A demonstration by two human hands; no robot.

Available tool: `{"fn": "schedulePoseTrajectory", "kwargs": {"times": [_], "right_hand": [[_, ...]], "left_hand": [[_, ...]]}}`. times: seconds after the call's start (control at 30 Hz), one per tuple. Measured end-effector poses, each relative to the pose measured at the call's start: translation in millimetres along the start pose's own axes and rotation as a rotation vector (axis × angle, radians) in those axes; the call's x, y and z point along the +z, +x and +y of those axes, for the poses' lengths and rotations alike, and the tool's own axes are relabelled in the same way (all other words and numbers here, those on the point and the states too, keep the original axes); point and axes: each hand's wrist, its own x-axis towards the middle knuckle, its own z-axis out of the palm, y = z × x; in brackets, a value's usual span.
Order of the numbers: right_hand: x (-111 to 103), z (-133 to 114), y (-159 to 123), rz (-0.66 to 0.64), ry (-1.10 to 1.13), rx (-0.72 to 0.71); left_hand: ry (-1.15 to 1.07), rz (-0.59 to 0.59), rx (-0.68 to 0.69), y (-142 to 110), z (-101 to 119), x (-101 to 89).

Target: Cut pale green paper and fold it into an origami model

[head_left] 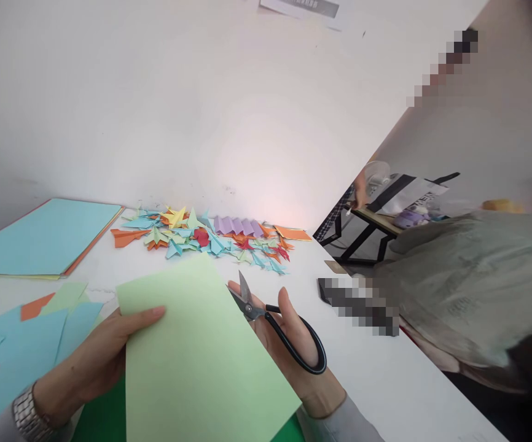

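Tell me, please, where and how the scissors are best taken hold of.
I'd grip the scissors by the black handles, coming from the near right side. The open blades point up and away to the left, so the handle end is likely the safest; the right hand already has its thumb through the loop.

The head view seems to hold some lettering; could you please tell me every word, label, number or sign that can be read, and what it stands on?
"NEW", as best I can tell: slanted letters on the white-and-black bag at right, somewhat blurred.
Paper sign at the top edge: characters on a grey band, too blurred to read.
Grey-green garment: faint marking, unreadable.
No lettering shows on the scissors or light green sheet.
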Motion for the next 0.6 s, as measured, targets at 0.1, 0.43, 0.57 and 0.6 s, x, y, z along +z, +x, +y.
{"fn": "schedulePoseTrajectory", "kwargs": {"times": [0.1,0.43,0.57,0.6], "right_hand": [[-4,-1,-2,0.022,-0.048,0.055],[-2,-1,0,0.1,-0.131,0.098],[4,1,0,0.116,-0.088,0.019],[4,1,0,0.112,-0.083,0.019]], "left_hand": [[-0.004,-0.027,-0.016,0,0,-0.9],[0.019,-0.083,-0.053,2,-7,-4.1],[-0.011,-0.087,-0.043,0,-5,-1.4],[-0.016,-0.09,-0.039,0,-5,-1.5]]}}
